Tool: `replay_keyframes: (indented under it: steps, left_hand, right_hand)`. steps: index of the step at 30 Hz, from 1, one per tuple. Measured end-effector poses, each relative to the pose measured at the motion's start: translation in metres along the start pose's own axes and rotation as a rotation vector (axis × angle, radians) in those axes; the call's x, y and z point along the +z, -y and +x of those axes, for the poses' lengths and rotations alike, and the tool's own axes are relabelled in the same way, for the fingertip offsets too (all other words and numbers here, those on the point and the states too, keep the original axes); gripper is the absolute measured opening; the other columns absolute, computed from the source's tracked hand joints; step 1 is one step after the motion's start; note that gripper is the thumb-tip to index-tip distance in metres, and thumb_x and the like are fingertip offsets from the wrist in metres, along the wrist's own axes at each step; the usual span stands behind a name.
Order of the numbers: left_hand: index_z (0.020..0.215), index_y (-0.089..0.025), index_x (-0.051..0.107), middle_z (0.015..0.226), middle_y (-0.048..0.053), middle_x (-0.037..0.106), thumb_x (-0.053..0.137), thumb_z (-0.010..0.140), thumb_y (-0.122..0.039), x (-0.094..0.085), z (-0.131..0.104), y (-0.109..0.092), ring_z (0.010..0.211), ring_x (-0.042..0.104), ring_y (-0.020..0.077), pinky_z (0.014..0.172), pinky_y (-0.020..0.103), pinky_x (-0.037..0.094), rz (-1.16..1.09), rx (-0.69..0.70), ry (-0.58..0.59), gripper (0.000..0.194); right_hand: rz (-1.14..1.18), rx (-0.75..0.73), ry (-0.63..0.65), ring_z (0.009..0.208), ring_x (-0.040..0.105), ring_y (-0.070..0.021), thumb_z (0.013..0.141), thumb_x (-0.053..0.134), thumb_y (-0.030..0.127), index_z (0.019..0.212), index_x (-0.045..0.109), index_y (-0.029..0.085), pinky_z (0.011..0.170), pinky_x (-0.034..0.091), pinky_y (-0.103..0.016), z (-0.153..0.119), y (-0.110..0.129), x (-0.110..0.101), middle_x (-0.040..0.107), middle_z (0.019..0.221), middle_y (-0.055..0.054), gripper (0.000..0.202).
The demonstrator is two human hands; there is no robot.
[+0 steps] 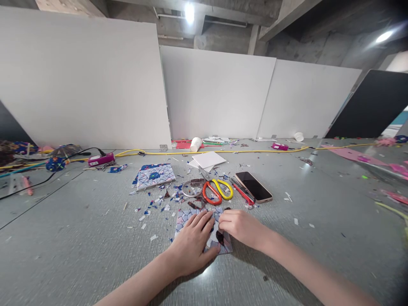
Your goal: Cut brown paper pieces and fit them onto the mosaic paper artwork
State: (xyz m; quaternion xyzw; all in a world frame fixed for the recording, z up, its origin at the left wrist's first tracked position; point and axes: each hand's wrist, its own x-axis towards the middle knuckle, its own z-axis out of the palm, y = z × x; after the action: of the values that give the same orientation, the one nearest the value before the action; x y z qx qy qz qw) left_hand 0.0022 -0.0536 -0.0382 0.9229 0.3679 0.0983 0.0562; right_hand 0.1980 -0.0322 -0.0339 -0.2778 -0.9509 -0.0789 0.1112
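Note:
A small square board [184,217] with a lilac and blue mosaic pattern lies flat in front of me. My left hand [193,244] rests palm down across its left and middle part, fingers stretched out. At its right side, my right hand [238,226] has its fingertips pinched together on the surface; whatever they hold is hidden. A dark brown scrap [220,238] sits on the board between the hands. Just beyond lie scissors with orange and yellow handles [206,196], a clear ring [188,195] and a red-handled tool [244,194].
A phone [255,187] lies right of the scissors. Another patterned board [156,175] and white boards [208,159] are farther back. Paper scraps litter the grey surface. A yellow cable [236,151] runs before white panels [219,93], near a tipped paper cup [195,144].

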Motion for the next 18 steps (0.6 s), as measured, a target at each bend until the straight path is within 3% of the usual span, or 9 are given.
replay_keyframes:
  steps: [11, 18]
  left_hand:
    - [0.128, -0.014, 0.036, 0.136, 0.013, 0.034, 0.038, 0.081, -0.050, 0.003, 0.000, 0.001, 0.126, 0.027, 0.0281, 0.102, 0.046, 0.024, -0.008, 0.003, -0.018, 0.059]
    - [0.129, -0.013, 0.035, 0.136, 0.013, 0.034, 0.037, 0.081, -0.051, 0.003, 0.000, 0.001, 0.126, 0.027, 0.0285, 0.102, 0.046, 0.024, 0.002, 0.010, -0.015, 0.061]
  right_hand:
    - [-0.346, -0.176, -0.044, 0.061, 0.049, -0.0166, 0.082, 0.041, 0.007, 0.063, 0.057, 0.012, 0.052, 0.032, -0.030, 0.001, 0.018, -0.001, 0.057, 0.064, -0.006, 0.026]
    - [-0.326, -0.160, -0.092, 0.060, 0.049, -0.0165, 0.082, 0.039, 0.008, 0.062, 0.056, 0.013, 0.052, 0.031, -0.030, 0.001, 0.015, 0.002, 0.057, 0.063, -0.006, 0.026]
